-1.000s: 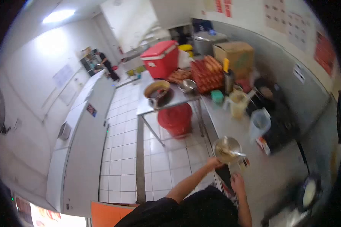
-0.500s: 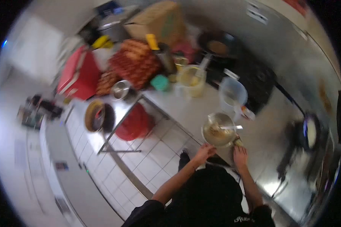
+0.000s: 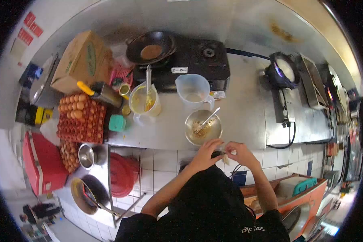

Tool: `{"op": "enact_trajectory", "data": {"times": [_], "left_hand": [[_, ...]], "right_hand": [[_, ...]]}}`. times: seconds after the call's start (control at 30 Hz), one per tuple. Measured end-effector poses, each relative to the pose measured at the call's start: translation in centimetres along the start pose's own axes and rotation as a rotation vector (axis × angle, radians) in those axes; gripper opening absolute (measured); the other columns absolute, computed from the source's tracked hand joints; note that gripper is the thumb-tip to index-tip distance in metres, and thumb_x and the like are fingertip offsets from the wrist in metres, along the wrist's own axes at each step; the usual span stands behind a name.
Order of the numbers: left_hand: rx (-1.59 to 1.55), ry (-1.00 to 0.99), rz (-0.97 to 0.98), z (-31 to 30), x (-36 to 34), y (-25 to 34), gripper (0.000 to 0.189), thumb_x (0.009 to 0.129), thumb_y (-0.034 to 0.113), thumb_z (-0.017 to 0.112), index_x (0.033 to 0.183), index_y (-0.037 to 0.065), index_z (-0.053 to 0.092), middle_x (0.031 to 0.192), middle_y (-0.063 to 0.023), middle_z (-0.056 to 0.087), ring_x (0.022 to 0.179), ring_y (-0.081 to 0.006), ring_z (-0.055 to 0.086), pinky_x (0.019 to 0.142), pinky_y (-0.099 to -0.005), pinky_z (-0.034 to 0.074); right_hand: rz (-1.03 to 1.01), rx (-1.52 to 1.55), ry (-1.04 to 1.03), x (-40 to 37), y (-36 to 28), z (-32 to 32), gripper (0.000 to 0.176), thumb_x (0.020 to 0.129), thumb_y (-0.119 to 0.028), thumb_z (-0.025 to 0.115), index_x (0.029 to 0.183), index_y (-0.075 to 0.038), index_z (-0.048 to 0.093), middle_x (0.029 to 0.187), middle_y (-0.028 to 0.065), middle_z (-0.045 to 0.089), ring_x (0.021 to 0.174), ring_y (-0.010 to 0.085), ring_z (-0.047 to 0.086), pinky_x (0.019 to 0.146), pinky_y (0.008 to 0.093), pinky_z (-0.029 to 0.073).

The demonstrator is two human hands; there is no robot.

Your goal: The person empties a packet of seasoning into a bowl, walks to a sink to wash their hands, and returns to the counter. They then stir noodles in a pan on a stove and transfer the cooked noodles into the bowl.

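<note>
Both hands are close together in front of the body, just below a steel bowl [image 3: 203,127] near the counter's front edge. In the bowl are a fork [image 3: 209,117] and some brownish stuff. My right hand [image 3: 238,153] pinches a small pale item [image 3: 226,159], too small to name. My left hand [image 3: 207,154] has its fingers bent towards that item, thumb near it; whether it grips anything is hidden. Behind the bowl stands a clear measuring jug [image 3: 192,89]. Left of that, a second jug [image 3: 144,101] holds a whisk [image 3: 149,82] and yellow residue.
A wok [image 3: 149,44] sits on a black stove [image 3: 185,50]. Egg trays [image 3: 82,129], a cardboard box [image 3: 78,62] and a green container [image 3: 117,122] are at left. A pan [image 3: 285,69] rests over a lit burner at right. A red cooler [image 3: 44,161] stands far left.
The view has swung towards the right side of the counter. My hands, earlier apart beside the bowl, are now together below it, with the small pale item between them.
</note>
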State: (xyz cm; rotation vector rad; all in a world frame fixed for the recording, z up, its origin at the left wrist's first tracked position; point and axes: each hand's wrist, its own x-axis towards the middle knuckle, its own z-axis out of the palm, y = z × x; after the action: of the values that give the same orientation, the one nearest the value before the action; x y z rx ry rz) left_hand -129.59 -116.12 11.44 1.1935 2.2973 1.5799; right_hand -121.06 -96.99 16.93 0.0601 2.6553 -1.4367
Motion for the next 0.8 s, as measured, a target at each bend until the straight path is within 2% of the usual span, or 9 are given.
{"op": "enact_trajectory", "data": {"times": [0.07,0.1,0.17,0.23,0.3,0.43,0.53,0.67,0.8], "left_hand": [[-0.002,-0.359,0.052,0.4,1.6,-1.6,0.029,0.084,0.018,0.067,0.106,0.0,0.06,0.098,-0.0143,0.064,0.088,-0.0238,0.064,0.08,-0.0349,0.049],[-0.003,-0.356,0.065,0.1,2.2,-1.4,0.029,0.084,0.018,0.067,0.106,0.0,0.06,0.098,-0.0143,0.064,0.088,-0.0238,0.064,0.08,-0.0349,0.049],[-0.293,-0.506,-0.31,-1.5,2.8,-0.9,0.024,0.084,0.018,0.066,0.1,0.0,0.063,0.09,-0.0147,0.065,0.083,-0.0246,0.064,0.077,-0.036,0.05],[-0.209,-0.447,-0.278,-2.6,3.2,-0.1,0.019,0.085,0.015,0.066,0.095,0.0,0.065,0.084,-0.0136,0.065,0.079,-0.0229,0.063,0.074,-0.0364,0.05],[-0.267,-0.442,-0.605,-3.3,3.8,0.6,0.018,0.084,0.014,0.065,0.095,-0.001,0.065,0.084,-0.0136,0.065,0.079,-0.0215,0.063,0.073,-0.0358,0.05],[0.034,-0.337,-0.23,-2.9,3.2,-2.3,0.019,0.079,0.014,0.066,0.093,0.0,0.064,0.087,-0.0172,0.065,0.083,-0.0331,0.063,0.074,-0.0404,0.049],[0.093,-0.316,-0.161,-3.3,2.7,-3.6,0.019,0.077,0.013,0.065,0.092,0.002,0.063,0.091,-0.017,0.063,0.084,-0.0375,0.06,0.075,-0.0436,0.048],[0.182,-0.282,-0.111,-3.3,2.6,-4.5,0.015,0.078,0.01,0.062,0.09,0.002,0.059,0.087,-0.0166,0.06,0.084,-0.0375,0.059,0.073,-0.045,0.048],[0.152,-0.154,-0.136,-3.5,2.6,-2.8,0.012,0.077,0.007,0.06,0.087,0.002,0.057,0.084,-0.0166,0.059,0.083,-0.0374,0.059,0.07,-0.0442,0.048]], "right_hand": [[0.013,0.007,0.07,0.2,-1.2,0.7,0.015,0.077,-0.002,0.065,0.091,0.0,0.058,0.082,0.0125,0.064,0.077,0.0235,0.066,0.071,0.0325,0.053],[0.019,0.02,0.101,0.5,-1.5,0.8,0.016,0.078,-0.001,0.065,0.09,0.001,0.057,0.081,0.0111,0.064,0.078,0.0206,0.065,0.074,0.0312,0.053],[-0.035,0.107,0.136,1.2,-1.1,1.1,0.014,0.078,0.001,0.065,0.089,0.001,0.057,0.079,0.012,0.064,0.077,0.0214,0.066,0.073,0.0314,0.052],[-0.016,0.076,0.214,1.9,-0.7,1.8,0.014,0.077,0.001,0.064,0.09,0.0,0.057,0.082,0.0123,0.063,0.078,0.0221,0.065,0.072,0.0322,0.052],[-0.089,0.0,0.199,3.0,-0.4,2.2,0.012,0.078,-0.001,0.063,0.089,0.0,0.057,0.082,0.0125,0.062,0.077,0.0242,0.065,0.071,0.0338,0.052],[-0.265,-0.43,0.173,4.8,1.7,3.9,0.011,0.079,-0.011,0.06,0.086,-0.003,0.058,0.079,0.0128,0.061,0.073,0.0311,0.063,0.068,0.0395,0.05],[-0.309,-0.509,0.209,5.4,1.1,4.6,0.011,0.079,-0.015,0.06,0.083,-0.005,0.058,0.076,0.0128,0.06,0.069,0.035,0.06,0.068,0.042,0.049],[-0.302,-0.51,0.203,6.8,0.8,5.4,0.011,0.077,-0.014,0.061,0.08,-0.004,0.057,0.074,0.0152,0.059,0.067,0.0361,0.06,0.064,0.0431,0.049],[-0.038,-0.147,0.182,7.6,1.2,6.9,0.023,0.081,-0.023,0.057,0.085,-0.001,0.059,0.072,0.0207,0.061,0.068,0.0389,0.061,0.062,0.045,0.048]]}}
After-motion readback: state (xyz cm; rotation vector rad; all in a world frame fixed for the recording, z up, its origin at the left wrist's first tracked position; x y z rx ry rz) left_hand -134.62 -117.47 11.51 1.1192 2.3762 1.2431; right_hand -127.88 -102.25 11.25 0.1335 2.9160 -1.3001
